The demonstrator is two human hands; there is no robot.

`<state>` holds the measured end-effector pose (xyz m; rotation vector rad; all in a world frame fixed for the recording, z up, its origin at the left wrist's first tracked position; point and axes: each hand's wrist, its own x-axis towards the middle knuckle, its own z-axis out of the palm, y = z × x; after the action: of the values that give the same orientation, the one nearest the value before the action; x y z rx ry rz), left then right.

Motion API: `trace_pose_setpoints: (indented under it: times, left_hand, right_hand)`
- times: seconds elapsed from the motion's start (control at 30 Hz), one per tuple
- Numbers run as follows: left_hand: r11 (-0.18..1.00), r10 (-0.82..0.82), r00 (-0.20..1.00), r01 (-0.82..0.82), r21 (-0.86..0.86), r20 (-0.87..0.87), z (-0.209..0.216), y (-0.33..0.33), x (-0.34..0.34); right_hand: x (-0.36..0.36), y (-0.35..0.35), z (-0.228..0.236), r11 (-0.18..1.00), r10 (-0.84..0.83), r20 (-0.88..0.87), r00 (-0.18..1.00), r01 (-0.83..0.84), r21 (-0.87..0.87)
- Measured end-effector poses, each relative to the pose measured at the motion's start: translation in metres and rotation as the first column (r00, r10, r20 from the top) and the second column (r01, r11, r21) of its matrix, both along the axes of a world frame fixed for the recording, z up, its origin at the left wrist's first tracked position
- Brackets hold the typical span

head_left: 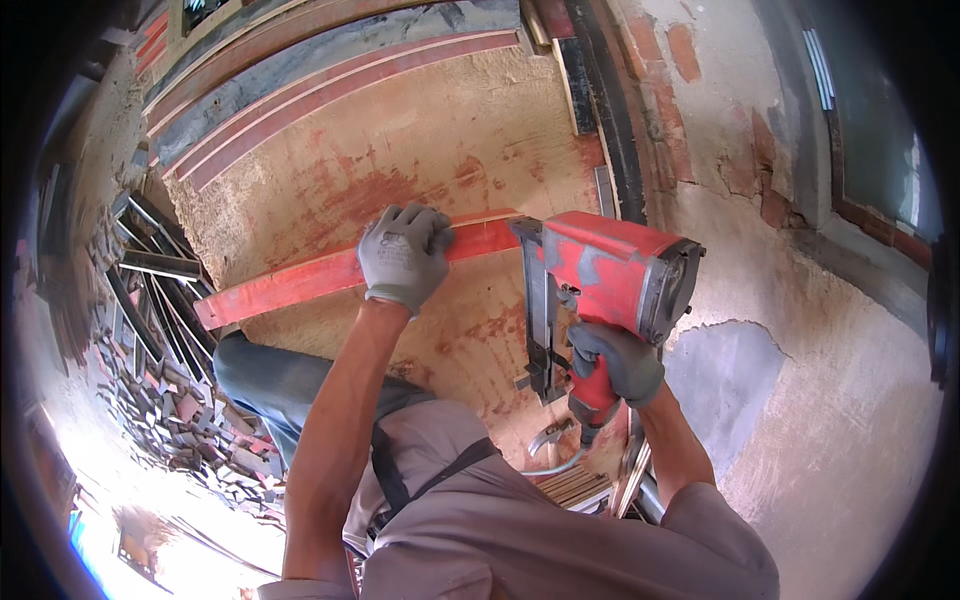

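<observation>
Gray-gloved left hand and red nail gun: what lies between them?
The head view shows a stretch of the long, narrow red board between the left hand and the gun, with tan work surface beside it.

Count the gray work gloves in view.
2: one on the left hand, at the red board; one on the right hand, gripping the red nail gun. No others show.

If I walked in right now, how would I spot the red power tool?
Find the broad tan work surface stained with red. Toward its right side, the gloved right hand grips the red power tool by its handle. Unlike the long red board nearby, it has a bulky, dark-capped body.
</observation>
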<state>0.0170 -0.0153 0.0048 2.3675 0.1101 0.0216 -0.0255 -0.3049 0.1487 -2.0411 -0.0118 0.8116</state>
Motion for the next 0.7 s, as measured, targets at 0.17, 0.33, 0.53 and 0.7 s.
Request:
trace_pose_setpoints:
  times: [0.17,0.33,0.53,0.7]
  left_hand:
    - [1.000,0.005,1.000,-0.005,-0.014,0.005,-0.004,0.000,-0.002]
    - [1.000,0.006,1.000,-0.006,-0.029,-0.003,-0.004,0.001,-0.002]
    - [1.000,-0.001,1.000,0.000,-0.025,-0.018,-0.003,0.001,-0.003]
    - [1.000,-0.009,0.999,0.008,-0.029,-0.035,-0.005,0.002,-0.004]
  right_hand:
    - [-0.005,0.004,-0.014,0.998,-0.052,-0.148,0.988,0.046,-0.044]
    - [0.011,0.020,0.002,0.993,-0.115,-0.246,0.962,0.114,-0.016]
    - [0.012,0.040,0.010,0.983,-0.182,-0.332,0.926,0.185,-0.023]
    - [0.024,0.058,0.019,0.979,-0.189,-0.459,0.868,0.201,-0.023]
